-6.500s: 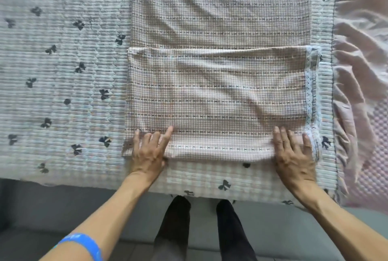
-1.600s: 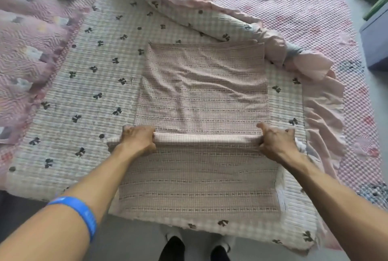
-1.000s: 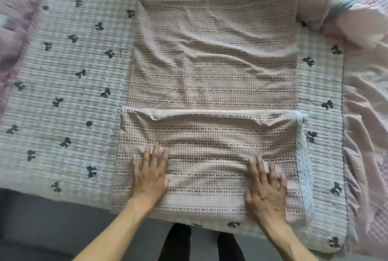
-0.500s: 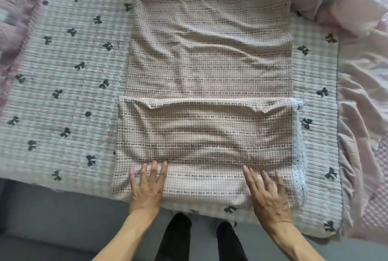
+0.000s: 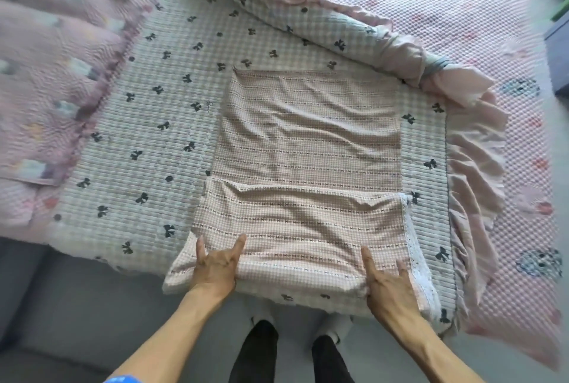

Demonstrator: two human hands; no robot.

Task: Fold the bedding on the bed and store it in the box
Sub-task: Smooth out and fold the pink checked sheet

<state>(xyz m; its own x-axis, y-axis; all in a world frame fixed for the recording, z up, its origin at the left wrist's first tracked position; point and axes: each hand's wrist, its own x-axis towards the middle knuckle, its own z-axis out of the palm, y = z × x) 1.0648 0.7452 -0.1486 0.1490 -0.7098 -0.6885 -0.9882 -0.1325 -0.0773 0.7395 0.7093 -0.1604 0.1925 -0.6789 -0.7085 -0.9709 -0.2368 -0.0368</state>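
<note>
A pink checked cloth (image 5: 311,136) lies on the bed, its near part folded over into a thick band (image 5: 301,222) with a white lace trim on the right. My left hand (image 5: 217,265) grips the band's near edge at the left, fingers curled under it. My right hand (image 5: 389,285) grips the same edge at the right, beside the lace. The near edge is raised slightly off the quilt. A dark blue box (image 5: 558,56) shows partly at the far right edge.
The cloth rests on a white quilt with black bows (image 5: 147,142). A pink ruffled bedspread (image 5: 474,161) is bunched along the right and back. Pink pillows (image 5: 46,81) lie at the left. Grey floor and my legs (image 5: 261,352) are below the bed edge.
Both hands lay flat on the folded band before; now their fingers have curled around its near edge and lifted it a little. The view has tilted up.
</note>
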